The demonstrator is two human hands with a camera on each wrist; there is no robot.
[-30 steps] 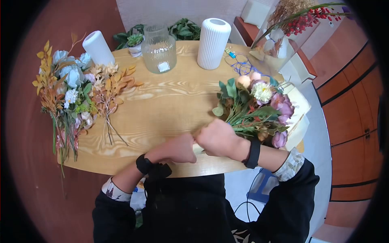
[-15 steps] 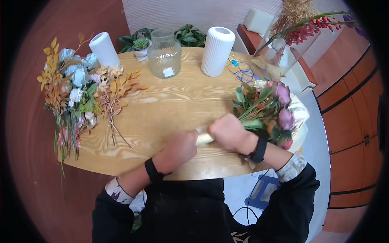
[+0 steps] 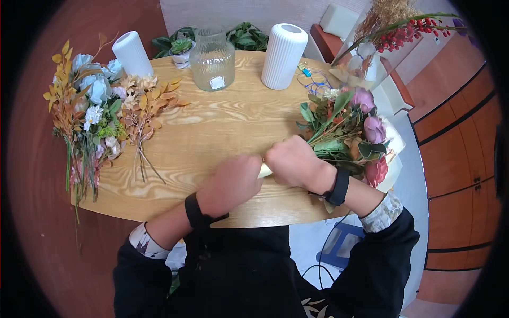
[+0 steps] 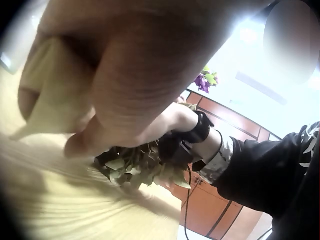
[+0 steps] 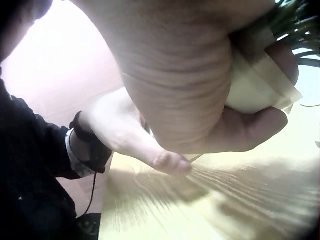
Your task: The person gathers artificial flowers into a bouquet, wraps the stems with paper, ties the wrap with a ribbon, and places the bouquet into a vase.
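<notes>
A bouquet of artificial flowers, with purple blooms and green leaves, lies toward the right of the table, heads pointing right. Cream wrapping paper covers its stem end. My right hand grips the wrapped stems with curled fingers; the right wrist view shows the paper between its thumb and fingers. Close beside it, my left hand pinches the lower end of the paper, which shows folded between its fingers in the left wrist view. The stems inside are mostly hidden.
Sheets of cream paper lie beneath the bouquet. More artificial flowers lie at the left edge. Along the back stand two white ribbed vases, a clear glass vase and a potted succulent. A blue cord lies behind the bouquet.
The bouquet has turned: the cream and peach blooms have rolled mostly out of sight, and a pink-red bloom shows at its near side. My left hand has rotated at the paper beside the right.
</notes>
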